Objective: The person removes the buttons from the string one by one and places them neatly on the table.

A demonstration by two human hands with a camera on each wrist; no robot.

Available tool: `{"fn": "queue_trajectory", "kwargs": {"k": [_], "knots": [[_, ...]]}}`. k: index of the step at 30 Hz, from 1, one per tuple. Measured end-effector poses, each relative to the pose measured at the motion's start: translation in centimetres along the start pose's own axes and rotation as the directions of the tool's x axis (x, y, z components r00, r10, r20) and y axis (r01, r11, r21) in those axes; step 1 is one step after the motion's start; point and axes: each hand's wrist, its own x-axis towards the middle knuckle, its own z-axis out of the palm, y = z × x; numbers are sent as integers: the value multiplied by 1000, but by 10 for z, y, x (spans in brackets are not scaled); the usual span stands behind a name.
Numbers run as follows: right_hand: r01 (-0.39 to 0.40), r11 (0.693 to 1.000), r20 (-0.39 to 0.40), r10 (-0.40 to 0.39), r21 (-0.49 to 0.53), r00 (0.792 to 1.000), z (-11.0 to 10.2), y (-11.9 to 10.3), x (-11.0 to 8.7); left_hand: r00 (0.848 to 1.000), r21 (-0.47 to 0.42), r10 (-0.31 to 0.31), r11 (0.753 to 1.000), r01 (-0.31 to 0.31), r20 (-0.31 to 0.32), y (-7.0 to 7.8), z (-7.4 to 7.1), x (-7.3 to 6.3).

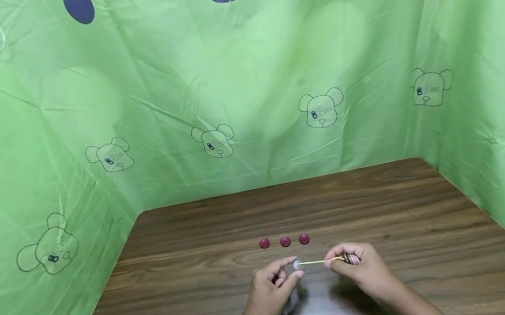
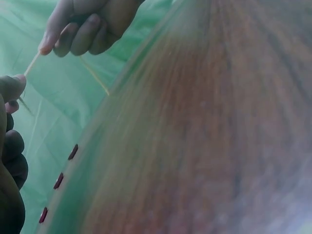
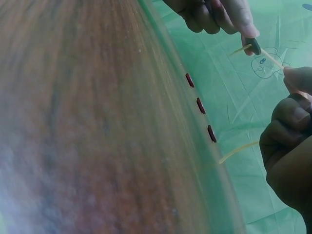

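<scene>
My left hand (image 1: 270, 291) pinches a small round button-like disc (image 1: 297, 265) between thumb and forefinger, held up over the wooden table. A thin yellow cord (image 1: 312, 263) runs from the disc to my right hand (image 1: 366, 269), which pinches it between thumb and forefinger. In the right wrist view the disc (image 3: 255, 46) looks dark and is seen edge-on, with a short end of cord sticking out on its far side. A loose tail of the cord (image 3: 239, 150) hangs from beneath my right hand.
Three dark red round buttons, the middle one (image 1: 285, 242) between two others, lie in a row on the brown table (image 1: 185, 235) just beyond my hands. A green printed cloth (image 1: 248, 69) hangs around the back and both sides.
</scene>
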Motion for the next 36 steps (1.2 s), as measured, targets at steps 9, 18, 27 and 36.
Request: {"fn": "queue_trajectory", "kwargs": {"k": [9,18,27,36], "knots": [[-19,999,-28,20,50,999,1,-4,-1,999,27,24,999,-23,-30,-6,-9,2],[-20,992,-69,29,124,997,0,-3,0,997,65,-43,997,47,-70,-12,-17,5],[-29,991,-69,38,129,997,0,-3,-1,988,93,-131,986,138,-79,-13,-28,7],[-34,991,-84,45,131,995,0,-3,0,984,212,-139,964,160,-110,-21,-40,12]]}}
